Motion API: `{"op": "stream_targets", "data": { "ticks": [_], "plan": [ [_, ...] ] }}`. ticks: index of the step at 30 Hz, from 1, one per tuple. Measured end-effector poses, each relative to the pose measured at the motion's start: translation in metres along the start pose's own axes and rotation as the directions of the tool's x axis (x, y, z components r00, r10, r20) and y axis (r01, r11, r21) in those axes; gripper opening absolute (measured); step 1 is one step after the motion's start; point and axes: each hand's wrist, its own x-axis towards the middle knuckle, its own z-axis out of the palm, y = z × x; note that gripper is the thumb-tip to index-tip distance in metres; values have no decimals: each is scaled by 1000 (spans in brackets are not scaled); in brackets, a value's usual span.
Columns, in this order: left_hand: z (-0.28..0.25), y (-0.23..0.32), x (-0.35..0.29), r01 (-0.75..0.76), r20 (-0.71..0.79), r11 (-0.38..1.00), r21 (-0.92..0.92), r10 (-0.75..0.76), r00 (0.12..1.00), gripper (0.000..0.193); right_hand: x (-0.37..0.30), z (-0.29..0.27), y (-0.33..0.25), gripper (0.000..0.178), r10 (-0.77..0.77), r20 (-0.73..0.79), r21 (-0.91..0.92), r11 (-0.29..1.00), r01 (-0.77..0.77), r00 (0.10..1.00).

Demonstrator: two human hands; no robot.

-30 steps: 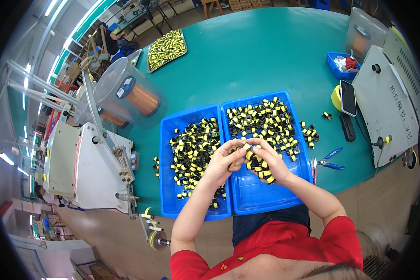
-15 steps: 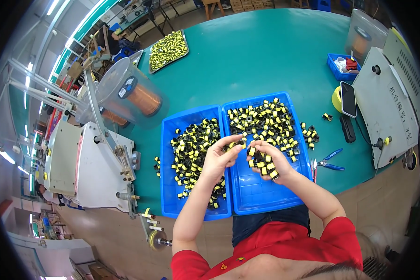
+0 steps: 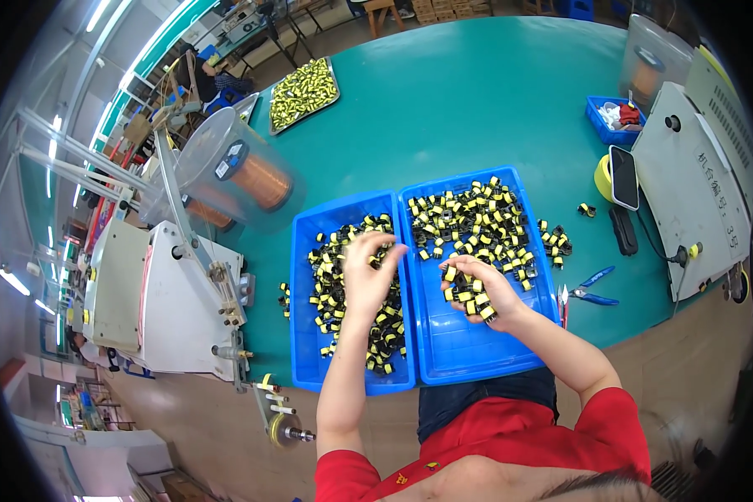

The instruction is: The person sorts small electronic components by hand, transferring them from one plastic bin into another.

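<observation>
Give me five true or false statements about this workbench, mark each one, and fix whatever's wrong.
1. The right hand holds several black-and-yellow parts over the right blue bin. True.
2. The left hand is over the right blue bin. False: it is over the left blue bin.
3. The phone is to the right of both bins. True.
4. The blue-handled cutters lie inside the right blue bin. False: they lie on the green table, to the right of that bin.
5. The metal tray is heaped with yellow pieces. True.
</observation>
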Motion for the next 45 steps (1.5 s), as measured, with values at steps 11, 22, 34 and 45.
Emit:
{"op": "stream_targets", "data": {
  "ticks": [11, 22, 34, 45],
  "plan": [
    [31, 21, -20, 355, 453, 568, -742, 34, 891, 30, 0, 4, 0, 21, -52, -158, -3, 999, 53, 986],
    [16, 23, -13, 563, 564, 92, -821, -23, 826, 39, 3, -4, 2, 35, 80, -55, 4, 997, -80, 995],
    [19, 13, -14, 626, 625, 8, -780, 50, 779, 45, 2, -1, 2, 40, 2, 7, 23, 1000, -2, 1000],
    [24, 27, -22, 530, 636, 604, -595, -49, 770, 30, 0, 8, 3, 53, -100, 45, -159, 982, 106, 994]
  ]
}}
